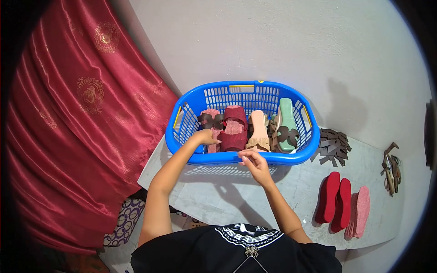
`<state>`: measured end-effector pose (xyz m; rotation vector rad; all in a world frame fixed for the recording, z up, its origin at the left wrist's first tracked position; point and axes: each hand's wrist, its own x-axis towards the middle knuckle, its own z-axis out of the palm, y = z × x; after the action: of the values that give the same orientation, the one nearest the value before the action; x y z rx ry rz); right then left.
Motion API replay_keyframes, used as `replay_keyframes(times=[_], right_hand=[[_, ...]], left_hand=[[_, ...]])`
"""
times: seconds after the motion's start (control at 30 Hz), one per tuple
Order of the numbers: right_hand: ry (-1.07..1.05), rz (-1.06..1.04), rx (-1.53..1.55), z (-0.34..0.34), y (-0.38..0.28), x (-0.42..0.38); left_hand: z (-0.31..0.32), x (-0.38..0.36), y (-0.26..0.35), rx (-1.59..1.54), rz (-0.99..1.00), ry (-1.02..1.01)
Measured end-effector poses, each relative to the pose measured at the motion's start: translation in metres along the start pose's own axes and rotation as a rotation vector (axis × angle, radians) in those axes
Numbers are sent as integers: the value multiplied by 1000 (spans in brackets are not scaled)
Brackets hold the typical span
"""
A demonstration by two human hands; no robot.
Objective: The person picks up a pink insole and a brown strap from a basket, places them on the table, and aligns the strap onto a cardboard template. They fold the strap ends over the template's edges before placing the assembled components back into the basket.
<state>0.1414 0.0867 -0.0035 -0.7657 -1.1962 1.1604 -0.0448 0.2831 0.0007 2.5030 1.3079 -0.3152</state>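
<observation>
A blue plastic laundry basket (241, 159) stands on the table with several sandals in it. My left hand (206, 137) reaches inside at the left, its fingers closed around the lower part of a pink sandal (213, 148) with dark crossed straps; part of the grip is hidden. Beside it are a dark red sandal (234, 142), a beige sandal (258, 125) with a woven strap, and a mint green sandal (286, 111) with a brown strap. My right hand (257, 168) hovers at the basket's front rim, fingers loosely bent and apart, holding nothing.
On the grey table (282, 200) at right lie dark strap pieces (334, 145), two red soles (328, 198), a stack of pink insoles (360, 211) and hand tools (391, 170), including a hammer. A red curtain (91, 136) hangs at left; a white wall (273, 41) rises behind.
</observation>
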Motion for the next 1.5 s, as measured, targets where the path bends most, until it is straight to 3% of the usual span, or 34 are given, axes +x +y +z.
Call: replay_keyframes(times=[0.07,0.13,0.2,0.27,0.3,0.33,0.4,0.53,0.83,1.07,1.2,1.27,1.3,1.37,1.4,1.47,1.5], right_hand=[[81,-68,-86,-12,-2,-19],[153,-61,-146,-30,-3,-38],[231,-98,-239,-49,-11,-59],[329,-30,-207,-63,-24,-82],[358,-22,-269,-70,-30,-94],[388,-12,-332,-79,-36,-106],[460,-4,-371,-94,-48,-131],[628,1,-395,-125,-65,-188],[1023,-34,-559,-212,-119,-352],[1281,-57,-530,-276,-123,-458],[1412,-17,-741,-319,-137,-489],[1390,-16,-1114,-345,-140,-501],[1392,-15,-1115,-356,-139,-507],[1386,223,-1064,-376,-138,-514],[1384,221,-1064,-383,-137,-516],[1265,531,-1353,-394,-132,-519],[1259,535,-1350,-397,-131,-520]], left_hand=[[8,-20,20,-98,20,104],[-1,-57,67,-369,130,453],[10,-67,100,-372,284,719],[18,-74,139,-383,418,865],[17,-88,166,-383,363,827],[27,-89,186,-243,417,953],[50,-90,229,-263,476,950],[89,-95,313,-362,636,729],[148,-93,498,-464,960,471],[205,-99,603,-338,1165,277],[220,-95,654,-294,1228,176],[229,-91,673,-248,1230,185],[236,-88,681,-207,1224,200],[248,-83,690,-149,1193,199],[247,-85,694,-87,1160,198],[248,-89,698,-71,1136,197],[248,-91,700,-59,1100,179]])
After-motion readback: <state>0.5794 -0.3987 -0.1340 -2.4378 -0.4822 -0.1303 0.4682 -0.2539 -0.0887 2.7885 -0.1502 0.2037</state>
